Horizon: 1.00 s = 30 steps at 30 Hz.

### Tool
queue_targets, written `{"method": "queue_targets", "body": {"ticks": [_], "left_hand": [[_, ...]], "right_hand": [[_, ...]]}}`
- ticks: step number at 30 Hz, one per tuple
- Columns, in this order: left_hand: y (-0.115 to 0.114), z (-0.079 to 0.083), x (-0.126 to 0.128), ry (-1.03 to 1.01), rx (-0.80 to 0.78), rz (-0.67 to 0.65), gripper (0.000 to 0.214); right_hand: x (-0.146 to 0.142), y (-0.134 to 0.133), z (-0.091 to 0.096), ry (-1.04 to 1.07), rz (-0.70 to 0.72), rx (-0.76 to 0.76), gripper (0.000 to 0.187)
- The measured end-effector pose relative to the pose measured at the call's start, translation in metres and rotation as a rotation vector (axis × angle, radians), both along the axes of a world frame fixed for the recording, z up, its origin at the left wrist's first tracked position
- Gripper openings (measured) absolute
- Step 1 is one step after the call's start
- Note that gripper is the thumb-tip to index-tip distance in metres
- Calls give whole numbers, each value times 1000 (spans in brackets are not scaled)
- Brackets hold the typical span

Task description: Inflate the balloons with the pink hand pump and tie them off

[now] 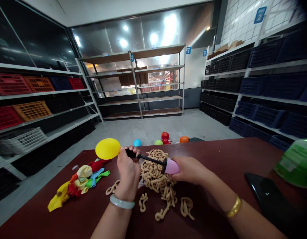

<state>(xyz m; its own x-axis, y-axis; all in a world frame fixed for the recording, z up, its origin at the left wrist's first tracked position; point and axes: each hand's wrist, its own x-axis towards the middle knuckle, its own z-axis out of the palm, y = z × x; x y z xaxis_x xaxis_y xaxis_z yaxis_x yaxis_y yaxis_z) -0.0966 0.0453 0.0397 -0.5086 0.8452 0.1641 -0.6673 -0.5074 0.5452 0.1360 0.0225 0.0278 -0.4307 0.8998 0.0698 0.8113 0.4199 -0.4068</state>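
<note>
My left hand [128, 171] is closed around the black nozzle end of a hand pump [153, 160], pinching the neck of a partly inflated yellow balloon [108, 148] on it. My right hand [189, 169] grips the pump's pink handle [171, 166], with the black rod drawn out between the hands. Both hands hover over a heap of tan rubber bands [157, 181] on the dark red table [69, 219]. A pile of flat coloured balloons [79, 182] lies to the left of my left hand.
A black phone [270, 199] and a green bag [296, 162] lie at the table's right. Inflated balloons [165, 138] sit on the floor beyond the table. Shelves with crates line both sides and the back.
</note>
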Motion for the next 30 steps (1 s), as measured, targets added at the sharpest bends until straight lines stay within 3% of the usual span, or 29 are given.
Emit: {"method": "queue_targets", "body": {"ticks": [4,9,13,21,25,30], "left_hand": [[-13,-10,35,38,-3,-106,21],[-24,-20,66,68,-16,-138,29],[-19,-13,52,69,-15,-147,25],[8,4,-22,-3,-24,14,16],[11,-3,-15,3,-26,17,17],[1,-18,25,27,-31,-56,21]], "right_hand": [[-12,-7,-1,85,4,-9,45],[-23,-13,-1,105,-35,21,44],[-26,-12,-2,61,-77,27,46],[5,4,1,-65,-43,37,45],[10,5,3,-120,-49,40,44],[-4,-3,2,-79,-38,55,40]]}}
